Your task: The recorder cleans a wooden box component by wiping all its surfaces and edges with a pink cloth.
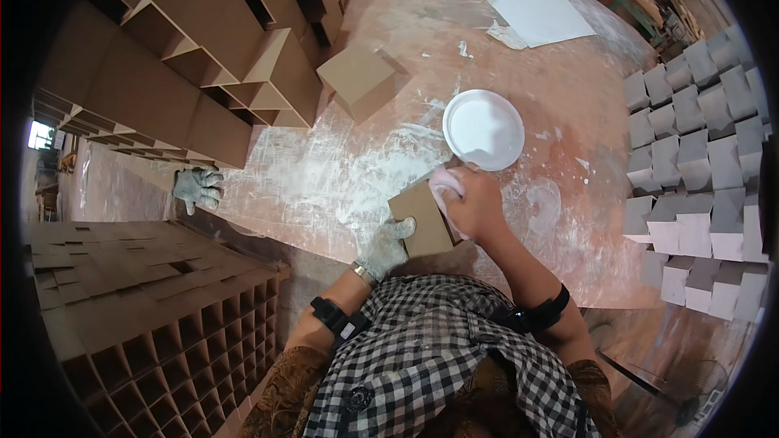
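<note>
A small brown box (423,223), tilted, is held just in front of my body. My left hand (385,250), in a dusty grey-white glove, grips its left side with the thumb on the top face. My bare right hand (477,207) is closed around a pale pink cloth or sponge (445,186), pressed against the box's right edge. What the cloth covers there is hidden. Just beyond my right hand sits a round white plastic dish (484,126); its contents, if any, blend with the white.
Another brown box (357,81) stands on the white-smeared table (308,186). Tall stacks of brown boxes (203,40) rise at left, with more boxes (187,357) lower left. A spare glove (199,187) lies at the left edge. Grey-white boxes (690,162) line the right; white sheet (542,18) lies far.
</note>
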Demonstrator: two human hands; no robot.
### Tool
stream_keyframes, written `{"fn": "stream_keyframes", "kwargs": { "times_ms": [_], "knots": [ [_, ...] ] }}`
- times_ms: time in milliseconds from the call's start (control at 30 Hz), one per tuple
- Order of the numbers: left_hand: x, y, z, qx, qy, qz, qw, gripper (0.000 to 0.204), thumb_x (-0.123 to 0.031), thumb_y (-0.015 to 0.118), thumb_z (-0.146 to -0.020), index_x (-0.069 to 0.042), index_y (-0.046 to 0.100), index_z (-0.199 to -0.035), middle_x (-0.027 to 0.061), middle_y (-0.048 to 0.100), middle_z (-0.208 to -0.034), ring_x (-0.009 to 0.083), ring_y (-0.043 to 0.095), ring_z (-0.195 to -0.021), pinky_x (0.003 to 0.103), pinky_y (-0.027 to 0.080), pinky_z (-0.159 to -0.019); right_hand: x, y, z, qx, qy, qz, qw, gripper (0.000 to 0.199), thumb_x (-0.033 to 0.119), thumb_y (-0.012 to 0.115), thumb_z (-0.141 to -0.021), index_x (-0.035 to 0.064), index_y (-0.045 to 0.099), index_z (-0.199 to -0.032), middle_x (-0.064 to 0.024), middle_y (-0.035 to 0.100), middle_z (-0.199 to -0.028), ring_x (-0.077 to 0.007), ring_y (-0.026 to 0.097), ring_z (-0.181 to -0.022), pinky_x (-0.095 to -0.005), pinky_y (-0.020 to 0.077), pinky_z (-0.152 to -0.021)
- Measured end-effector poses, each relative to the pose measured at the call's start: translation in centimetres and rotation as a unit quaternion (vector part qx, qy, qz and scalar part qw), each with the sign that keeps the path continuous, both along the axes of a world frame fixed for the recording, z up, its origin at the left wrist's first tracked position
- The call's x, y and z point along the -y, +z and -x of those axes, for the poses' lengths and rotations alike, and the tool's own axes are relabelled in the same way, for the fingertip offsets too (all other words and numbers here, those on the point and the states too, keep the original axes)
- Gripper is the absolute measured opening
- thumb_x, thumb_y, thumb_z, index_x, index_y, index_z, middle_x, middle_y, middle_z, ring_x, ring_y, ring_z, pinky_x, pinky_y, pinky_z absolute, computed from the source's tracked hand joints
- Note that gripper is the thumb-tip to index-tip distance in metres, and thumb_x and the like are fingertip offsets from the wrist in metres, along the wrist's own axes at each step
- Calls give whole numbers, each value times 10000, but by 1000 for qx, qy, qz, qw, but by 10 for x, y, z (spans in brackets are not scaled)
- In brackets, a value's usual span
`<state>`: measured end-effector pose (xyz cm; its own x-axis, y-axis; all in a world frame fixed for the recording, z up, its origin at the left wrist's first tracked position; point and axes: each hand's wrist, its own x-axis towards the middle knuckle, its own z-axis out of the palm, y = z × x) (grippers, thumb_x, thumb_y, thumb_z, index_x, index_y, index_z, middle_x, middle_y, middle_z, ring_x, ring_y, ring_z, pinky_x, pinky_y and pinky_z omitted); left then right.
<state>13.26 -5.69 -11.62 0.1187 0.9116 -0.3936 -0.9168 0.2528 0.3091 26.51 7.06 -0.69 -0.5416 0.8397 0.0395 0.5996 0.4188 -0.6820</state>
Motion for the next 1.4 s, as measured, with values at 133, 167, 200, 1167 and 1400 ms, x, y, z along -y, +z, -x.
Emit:
{"fn": "stream_keyframes", "kwargs": {
  "times_ms": [133,167,200,1167,1400],
  "knots": [
    [4,4,0,12,12,12,1000,447,-78,598,-850,38,437,-1251,158,554,-1177,277,564,-1090,392,470,-961,9,15,-7,-44,80,-13,996,303,103,617,-703,50,634,-1001,-173,596,-887,-373,591,-798,-411,478,-685],
    [6,-1,0,6,17,12,1000,438,-73,592,-852,40,441,-1247,161,556,-1171,282,564,-1089,399,471,-961,10,17,-13,-52,103,-15,993,314,97,615,-704,56,630,-1015,-167,594,-890,-369,591,-799,-405,480,-685],
    [8,-7,0,13,19,11,1000,437,-84,598,-852,35,445,-1244,158,557,-1168,285,568,-1081,409,477,-953,15,19,-24,-28,116,-9,993,312,102,617,-705,61,629,-1014,-165,594,-888,-366,591,-797,-400,482,-686],
    [-6,2,22,-42,13,24,999,566,-102,664,-789,-9,433,-1297,140,560,-1205,262,579,-1077,379,501,-911,-11,27,-7,32,329,-116,936,359,10,580,-610,79,621,-960,-89,582,-985,-279,547,-830,-375,469,-650],
    [-14,-3,26,0,5,-10,1000,532,-125,647,-809,3,444,-1284,153,580,-1171,270,592,-1053,404,499,-910,5,19,-42,18,386,-156,909,365,20,609,-584,82,625,-943,-68,587,-974,-232,544,-828,-356,462,-674]
  ]
}}
